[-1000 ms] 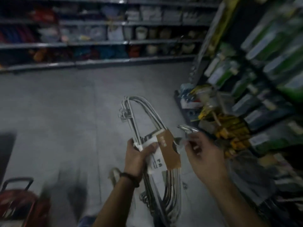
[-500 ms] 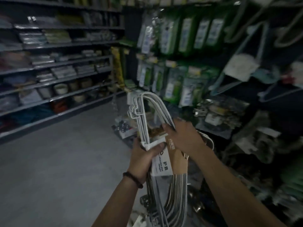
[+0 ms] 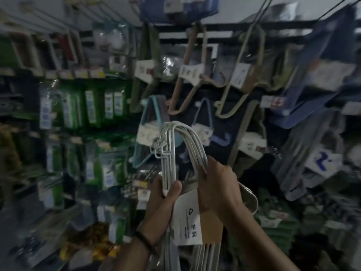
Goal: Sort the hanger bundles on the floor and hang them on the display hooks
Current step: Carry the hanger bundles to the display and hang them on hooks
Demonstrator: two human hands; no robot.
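Looming behind hanger bundle [image 3: 168, 163]: hung packs [image 3: 190, 71]

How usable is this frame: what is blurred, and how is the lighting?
Head view: dim store light, no glare. Motion blur smears the edges, worst on the green packets at left and the blue hangers at right. The hanger bundle, its label and the left hand and right hand are fairly sharp. The wide lens bends the racks.

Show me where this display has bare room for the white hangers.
Only bare backing shows between the pale blue hanger and the grey-green bundle, under the beige hangers. Green packets left and blue bundles right are crowded.
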